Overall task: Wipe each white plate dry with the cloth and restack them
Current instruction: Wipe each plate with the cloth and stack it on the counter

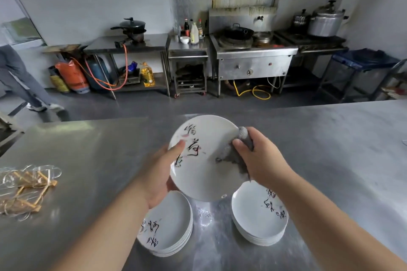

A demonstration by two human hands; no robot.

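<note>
Wiping a white plate (204,160) above the steel table (88,149).
On the near table, two stacks of round, glossy white plates with black brushed lettering, left stack (171,226) and right stack (257,215), each partly hidden by a forearm; clear glassware (24,185) at the left edge; far off, a steel stove (253,55) with a dark wok. Left hand (160,171) curled round the lifted, tilted plate's left rim, thumb on its face; right hand (257,156) clenched on a crumpled grey cloth (233,154), pressing it to the plate's right side.
</note>
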